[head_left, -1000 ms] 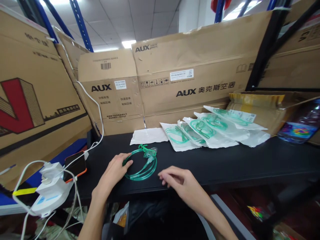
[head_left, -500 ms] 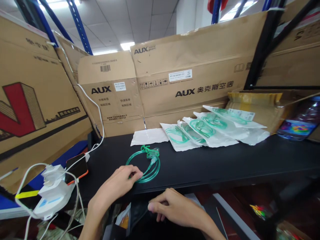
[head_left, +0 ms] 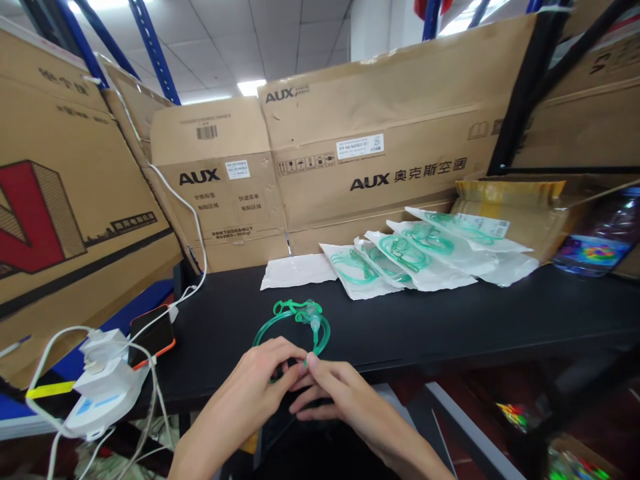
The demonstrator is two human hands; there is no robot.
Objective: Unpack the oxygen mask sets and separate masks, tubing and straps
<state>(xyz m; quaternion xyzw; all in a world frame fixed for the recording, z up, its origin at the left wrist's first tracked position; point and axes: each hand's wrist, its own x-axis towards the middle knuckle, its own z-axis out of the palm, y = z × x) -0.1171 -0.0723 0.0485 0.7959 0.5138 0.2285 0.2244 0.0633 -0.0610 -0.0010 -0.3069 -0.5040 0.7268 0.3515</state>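
Note:
A coil of green tubing (head_left: 325, 331) with a clear connector and a green strap (head_left: 286, 307) lies near the front edge of the black table. Both my hands meet at the coil's near side. My left hand (head_left: 267, 373) is closed on the tubing, its thumb and fingers pinched together. The thumb and forefinger of my right hand (head_left: 333, 390) pinch the tubing too, while its other fingers stay loosely spread below. The pinched stretch is mostly hidden behind the fingers.
Several white packets (head_left: 400, 260) with green tubing inside overlap along the back right, beside a blank white packet (head_left: 299, 272). A plastic bottle (head_left: 595, 240) stands far right. At left are a phone (head_left: 151, 335), a white power adapter (head_left: 105, 383) and loose cables. Cardboard panels (head_left: 380, 133) wall the back.
My right hand has risen from below the table edge to meet my left hand at the tubing. The left hand has moved right, and the coil has shifted slightly right.

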